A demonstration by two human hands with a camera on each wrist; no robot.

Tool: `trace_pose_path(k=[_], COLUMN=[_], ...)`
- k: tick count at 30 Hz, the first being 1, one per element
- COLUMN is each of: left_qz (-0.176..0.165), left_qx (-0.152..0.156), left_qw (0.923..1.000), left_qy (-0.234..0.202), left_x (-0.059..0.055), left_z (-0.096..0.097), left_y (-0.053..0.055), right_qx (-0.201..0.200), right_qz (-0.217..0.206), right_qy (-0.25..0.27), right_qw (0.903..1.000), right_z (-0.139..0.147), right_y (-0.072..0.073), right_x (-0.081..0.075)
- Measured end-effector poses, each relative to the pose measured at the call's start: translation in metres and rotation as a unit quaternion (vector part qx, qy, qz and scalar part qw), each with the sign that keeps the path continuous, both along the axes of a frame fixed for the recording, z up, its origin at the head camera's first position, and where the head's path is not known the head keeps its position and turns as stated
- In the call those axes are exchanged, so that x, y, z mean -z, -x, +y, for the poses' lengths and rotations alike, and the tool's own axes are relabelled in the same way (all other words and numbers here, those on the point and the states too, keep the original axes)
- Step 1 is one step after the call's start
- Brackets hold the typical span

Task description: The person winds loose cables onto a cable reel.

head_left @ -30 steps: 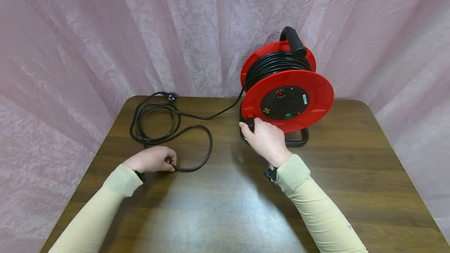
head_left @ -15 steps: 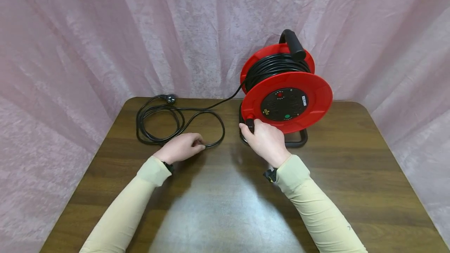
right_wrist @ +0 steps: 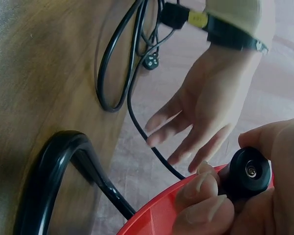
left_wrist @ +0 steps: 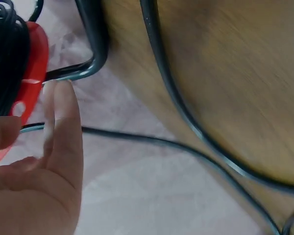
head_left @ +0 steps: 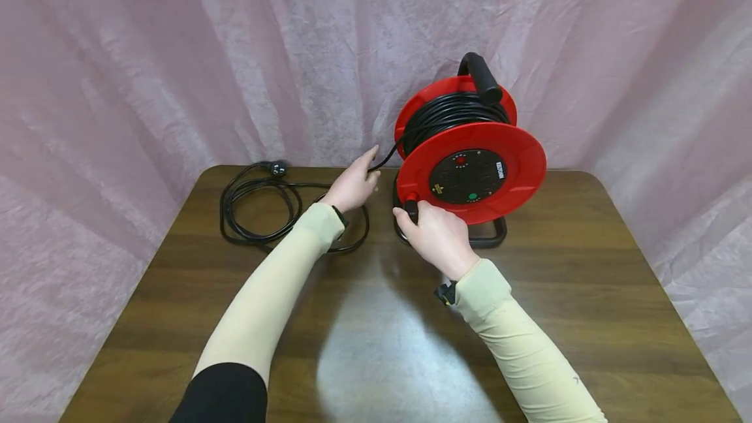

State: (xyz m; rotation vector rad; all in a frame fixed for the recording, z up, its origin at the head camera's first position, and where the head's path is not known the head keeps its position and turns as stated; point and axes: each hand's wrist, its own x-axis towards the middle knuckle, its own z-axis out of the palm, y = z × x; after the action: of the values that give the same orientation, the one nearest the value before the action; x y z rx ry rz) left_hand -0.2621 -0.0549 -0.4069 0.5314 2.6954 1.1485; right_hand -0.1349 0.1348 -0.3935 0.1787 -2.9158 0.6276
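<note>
A cable reel with red discs [head_left: 525, 178] and black cable wound on its drum [head_left: 437, 113] stands at the back right of the table. My right hand [head_left: 442, 238] grips the black crank knob [right_wrist: 249, 172] on its front disc. From the drum a stretch of cable [head_left: 384, 162] runs down to the left. My left hand [head_left: 351, 187] is at this stretch, its fingers extended; in the right wrist view they lie along the cable, not curled round it. Whether they touch it I cannot tell.
Loose cable lies coiled [head_left: 224, 214] on the left of the wooden table [head_left: 587, 279], its plug [head_left: 278, 169] near the back edge. A black tube stand [head_left: 492, 240] supports the reel, with a carrying handle [head_left: 483, 80] on top. A pink curtain [head_left: 317, 51] hangs behind.
My left hand, which pinched the front loop of cable and moved it rightward, has let go and gone up and right toward the reel. The right hand stays on the knob.
</note>
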Motion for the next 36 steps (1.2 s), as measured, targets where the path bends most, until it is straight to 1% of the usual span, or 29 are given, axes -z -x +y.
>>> trace_pose_path(k=[3,6,9,11,14,17,21,24,27,29,31,36], left_qz=[-0.001,0.022,0.053,0.072,0.092,0.109,0.125,0.128,0.128,0.129,0.131,0.140], left_qx=[0.008,0.007,-0.007,-0.024,-0.039,-0.038,-0.024,-0.016,-0.014,-0.018,-0.028,-0.051], left_qw=[1.0000,0.9997,0.9985,0.9971,0.9950,0.9933,0.9916,0.9911,0.9911,0.9908,0.9903,0.9882], left_qy=[-0.002,0.008,0.008,0.002,0.000,0.005,0.023,0.033,0.034,0.035,0.037,0.035], left_x=[0.004,0.005,0.000,-0.006,-0.012,-0.013,-0.005,0.004,0.011,0.014,0.017,0.020], left_z=[0.004,0.004,0.001,-0.002,-0.009,-0.013,-0.012,-0.010,-0.008,-0.008,-0.009,-0.011], left_y=[0.008,0.010,0.008,0.005,-0.002,-0.011,-0.022,-0.028,-0.033,-0.036,-0.038,-0.043], right_qx=[-0.004,-0.003,0.001,0.002,0.003,0.005,0.007,0.010,0.012,0.013,0.014,0.010], right_qz=[-0.007,-0.013,-0.017,-0.020,-0.024,-0.024,-0.023,-0.027,-0.034,-0.037,-0.036,-0.028], right_qy=[0.002,0.003,0.005,0.007,0.010,0.012,0.019,0.028,0.047,0.061,0.072,0.078], right_qw=[1.0000,0.9999,0.9998,0.9998,0.9997,0.9996,0.9995,0.9992,0.9983,0.9974,0.9967,0.9965], right_z=[-0.002,-0.003,-0.003,-0.002,-0.001,0.001,0.002,0.002,0.003,0.003,0.004,0.007], right_y=[-0.001,-0.001,-0.002,-0.003,-0.005,-0.005,-0.005,-0.003,-0.001,0.000,0.001,0.004], right_x=[0.000,-0.001,-0.002,-0.001,-0.001,-0.002,-0.005,-0.009,-0.015,-0.019,-0.024,-0.031])
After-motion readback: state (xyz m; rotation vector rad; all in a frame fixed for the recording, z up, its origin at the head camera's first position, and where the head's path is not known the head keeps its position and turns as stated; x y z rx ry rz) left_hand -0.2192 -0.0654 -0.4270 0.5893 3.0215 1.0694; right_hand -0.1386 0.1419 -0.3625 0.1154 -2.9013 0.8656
